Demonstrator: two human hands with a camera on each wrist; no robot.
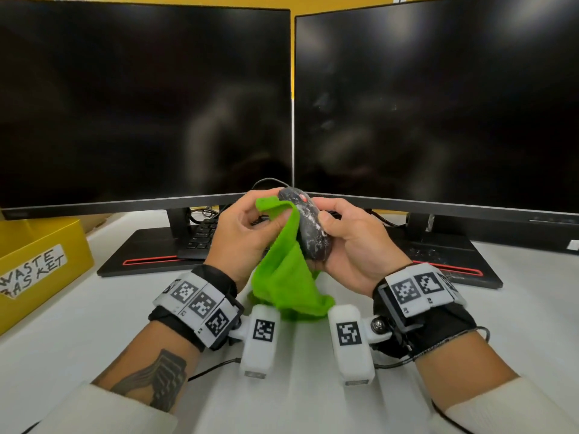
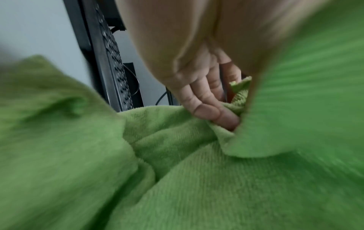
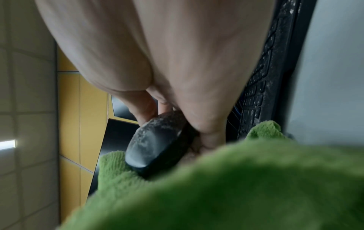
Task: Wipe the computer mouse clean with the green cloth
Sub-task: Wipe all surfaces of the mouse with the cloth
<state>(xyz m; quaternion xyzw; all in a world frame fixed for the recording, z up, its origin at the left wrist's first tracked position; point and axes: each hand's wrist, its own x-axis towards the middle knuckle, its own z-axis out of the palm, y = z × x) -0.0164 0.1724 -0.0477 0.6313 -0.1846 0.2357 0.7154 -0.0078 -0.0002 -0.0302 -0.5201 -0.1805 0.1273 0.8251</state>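
Green cloth (image 1: 288, 277) hangs nearest me, its lower folds drooping between my wrists above the white surface (image 1: 94, 324). My left hand (image 1: 241, 230) pinches its upper edge, fingers (image 2: 206, 112) curled into the pile. My right hand (image 1: 351, 242) holds the mouse (image 1: 310, 227) raised and tilted, fingers wrapped round it, cloth touching its left side; white smears cover the dark shell. Beyond lie a keyboard (image 1: 203, 233), a yellow bin (image 1: 40, 255) at left, and two dark monitors (image 1: 144, 104).
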